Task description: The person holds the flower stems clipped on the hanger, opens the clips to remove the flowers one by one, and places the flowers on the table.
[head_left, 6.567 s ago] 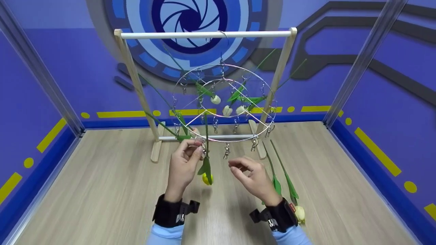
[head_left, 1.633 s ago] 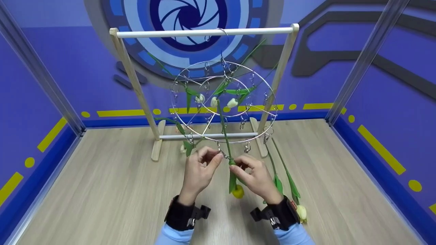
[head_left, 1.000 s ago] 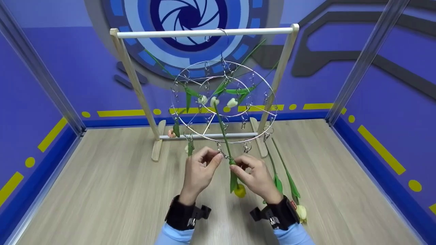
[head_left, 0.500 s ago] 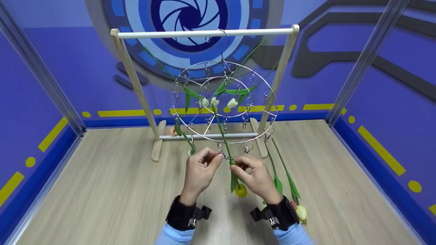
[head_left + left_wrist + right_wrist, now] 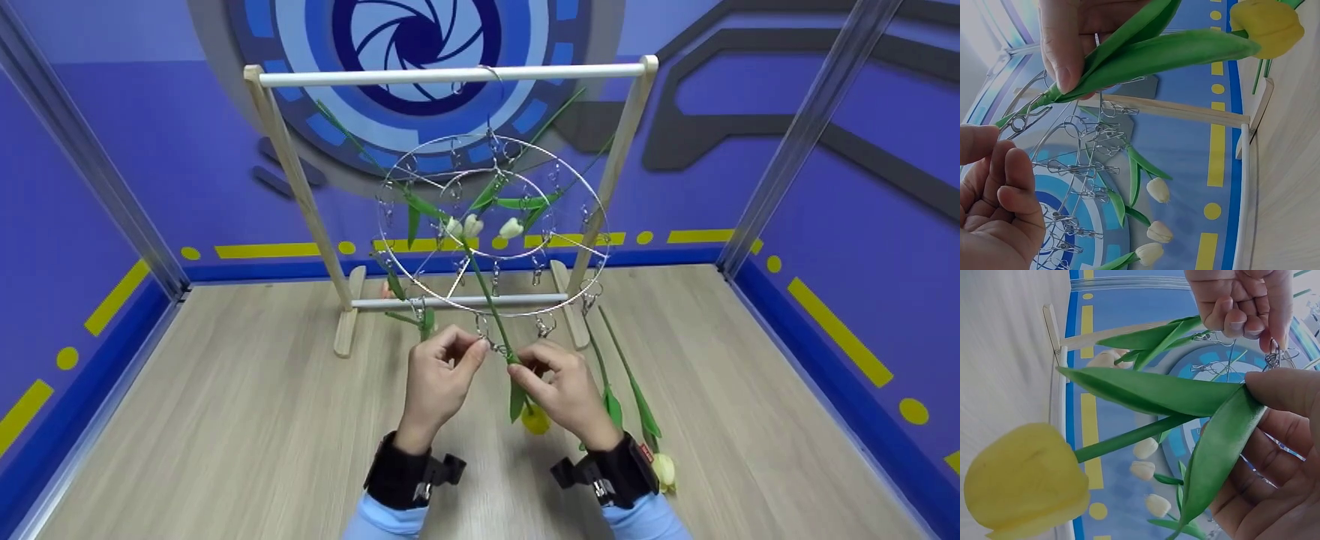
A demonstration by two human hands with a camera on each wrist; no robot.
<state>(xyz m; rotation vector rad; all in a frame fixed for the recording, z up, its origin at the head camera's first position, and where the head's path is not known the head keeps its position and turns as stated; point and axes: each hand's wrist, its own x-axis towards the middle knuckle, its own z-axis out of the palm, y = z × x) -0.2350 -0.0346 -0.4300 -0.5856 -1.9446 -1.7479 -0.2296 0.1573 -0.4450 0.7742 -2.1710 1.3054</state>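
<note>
In the head view, we see the left hand pinching a wire clip below the round wire hanger. Just right of those fingertips, the right hand pinches the yellow tulip near its leaf base, bloom below the fingers; that hold probably steadies the long stem slanting up past them, leaving the clip to the other hand. Beyond both hands, white tulips hang with their blooms low, and the hanger hooks over the smooth white bar of the rack, which carries its weight. Right of the right fingers, a pale yellow tulip lies on the wood-grained table. In the left wrist view, we find the left thumb and forefinger narrowed on the bent, shiny clip, its wire against the stem; we cannot tell whether its jaws bite. In the right wrist view, the right thumb presses on the broad, matt leaves; the smooth, cupped bloom stands clear of the fingers, perhaps to spare it crushing.
</note>
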